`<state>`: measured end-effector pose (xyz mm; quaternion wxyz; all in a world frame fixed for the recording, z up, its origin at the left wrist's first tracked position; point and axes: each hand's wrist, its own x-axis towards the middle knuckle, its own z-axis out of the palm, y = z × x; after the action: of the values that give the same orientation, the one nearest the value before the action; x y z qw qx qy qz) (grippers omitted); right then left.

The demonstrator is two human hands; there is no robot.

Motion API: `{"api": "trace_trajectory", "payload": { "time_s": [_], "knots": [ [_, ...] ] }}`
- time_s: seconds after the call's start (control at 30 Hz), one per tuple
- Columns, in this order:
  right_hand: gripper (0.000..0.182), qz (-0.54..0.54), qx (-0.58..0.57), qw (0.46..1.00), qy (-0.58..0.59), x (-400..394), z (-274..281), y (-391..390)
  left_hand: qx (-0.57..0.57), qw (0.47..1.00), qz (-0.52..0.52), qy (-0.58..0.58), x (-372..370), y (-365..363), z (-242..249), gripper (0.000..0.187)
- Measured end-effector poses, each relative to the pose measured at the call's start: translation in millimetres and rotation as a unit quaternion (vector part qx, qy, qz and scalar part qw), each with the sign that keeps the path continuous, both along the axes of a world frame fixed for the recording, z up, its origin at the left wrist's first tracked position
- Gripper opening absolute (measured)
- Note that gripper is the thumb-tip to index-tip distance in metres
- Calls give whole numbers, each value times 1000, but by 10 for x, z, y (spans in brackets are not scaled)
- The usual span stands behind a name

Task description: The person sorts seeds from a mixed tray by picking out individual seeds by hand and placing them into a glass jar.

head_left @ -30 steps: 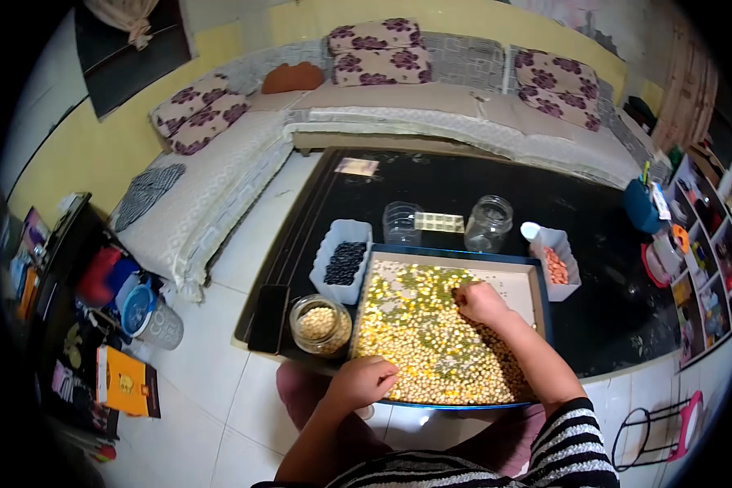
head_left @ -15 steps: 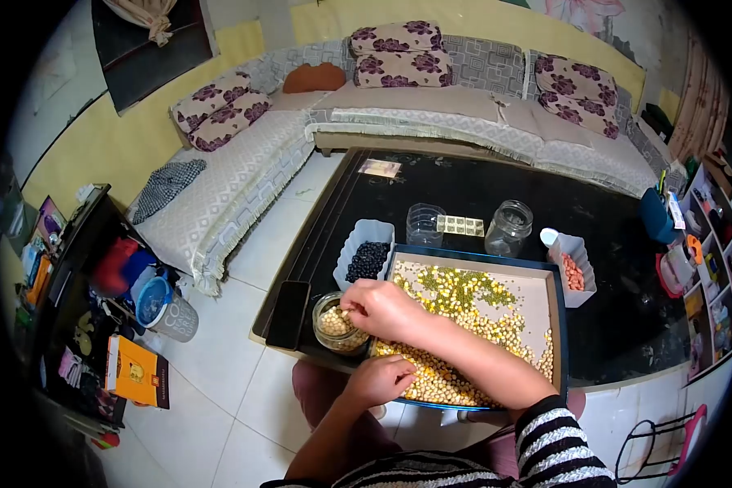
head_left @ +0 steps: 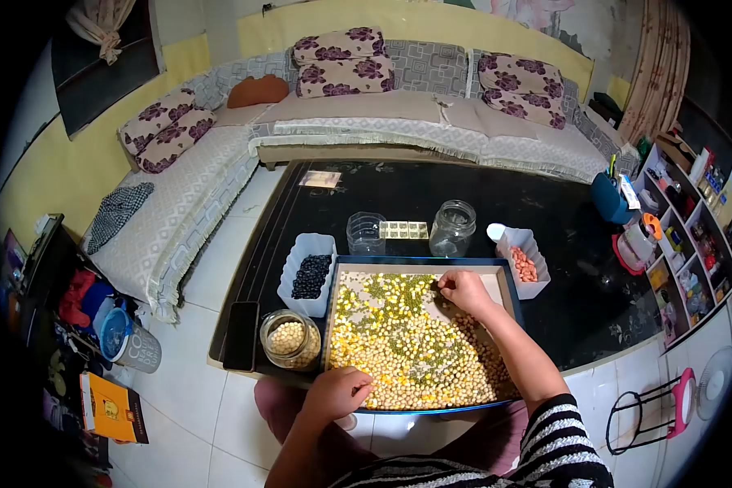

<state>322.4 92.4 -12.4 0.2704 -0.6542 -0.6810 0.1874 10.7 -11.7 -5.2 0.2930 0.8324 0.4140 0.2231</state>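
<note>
A shallow blue-edged box (head_left: 510, 286) holds a mix of pale round beans, yellow corn kernels and small green beans. Over its upper right part hangs my right hand (head_left: 465, 294), fingers curled together and pointing down at the green beans; anything in them is hidden. My left hand (head_left: 337, 396) rests by the box's lower left corner, its fingers bent and pressed together near the pale beans, and I cannot make out what they hold. Left of the box stands an open glass jar (head_left: 291, 342) with pale round beans inside.
A translucent container (head_left: 289, 299) of dark beans and a black phone (head_left: 241, 336) lie left of the box. Behind it are an empty clear jar (head_left: 453, 230), a clear plastic tub (head_left: 366, 236) and a small segmented tray (head_left: 404, 231). A container (head_left: 535, 285) of reddish peanuts stands right.
My right hand has moved from the glass jar's mouth to the upper right of the box. My left hand stays near the lower left corner. The head view has shifted right.
</note>
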Motion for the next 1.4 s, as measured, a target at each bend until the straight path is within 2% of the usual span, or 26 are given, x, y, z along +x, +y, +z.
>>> {"api": "trace_trajectory", "payload": {
  "time_s": [0.13,0.37,0.47,0.6,0.67,0.7,0.77,0.9,1.0,1.1,1.23,1.3,1.4],
  "knots": [
    [15,31,28,998,-53,-46,-125,53,-5,1000,-4,25,7,3,8,15],
    [12,58,15,988,-143,-134,-282,137,-21,998,3,55,4,4,20,16],
    [12,68,6,986,-154,-157,-164,52,-14,999,0,49,4,3,14,15],
    [12,66,-4,991,-120,-160,-137,1,-19,999,-1,48,-1,4,12,15],
    [14,86,-21,996,-32,-219,-106,-40,-12,999,-2,42,-5,4,3,15],
    [14,86,-22,996,-32,-247,-89,-58,-13,999,-2,42,-3,4,2,15],
    [14,158,26,984,-83,-297,-72,-85,-2,1000,3,29,3,3,2,12],
    [16,146,-65,974,-164,-324,-69,-76,-2,999,5,32,0,2,13,12],
    [15,150,-96,971,-160,-321,5,-96,-1,1000,7,25,5,-5,31,11],
    [10,159,-27,978,-130,-281,-76,-61,4,1000,13,7,-16,-5,0,12],
    [8,135,-13,988,-76,-645,430,-121,-5,1000,3,-9,-12,6,-33,14],
    [8,197,53,979,6,-995,693,-160,11,1000,-4,-1,-8,7,-39,14],
    [7,279,149,947,47,-1502,906,-198,23,1000,-8,5,-4,3,-7,15]
  ]
}}
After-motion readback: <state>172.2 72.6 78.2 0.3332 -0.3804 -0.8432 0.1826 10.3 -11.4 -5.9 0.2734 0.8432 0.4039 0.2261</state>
